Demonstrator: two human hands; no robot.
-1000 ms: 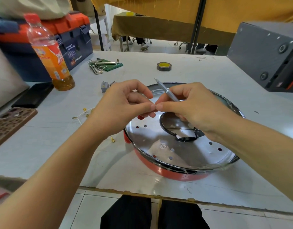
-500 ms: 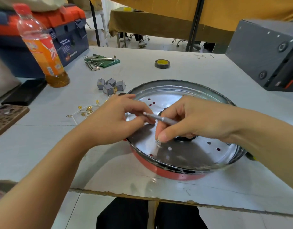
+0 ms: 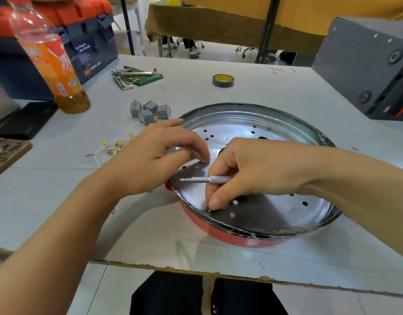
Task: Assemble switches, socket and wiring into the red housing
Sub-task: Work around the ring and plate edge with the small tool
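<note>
The right hand point(image 3: 259, 176) pinches a small screw point(image 3: 209, 210) at a hole in the plate point(image 3: 253, 123), a screwdriver bit point(image 3: 205, 179) tucked in its grip. The left hand point(image 3: 155, 160) rests relaxed on the rim, grasping nothing. Seating the screw upright seems next.

You have before you a red housing point(image 3: 253, 241) with a glossy mirror-like metal plate point(image 3: 264, 214), a bright metal screwdriver bit point(image 3: 205, 179), matt grey plastic switches point(image 3: 150, 110), and a smooth, scuffed white table point(image 3: 264, 92).
</note>
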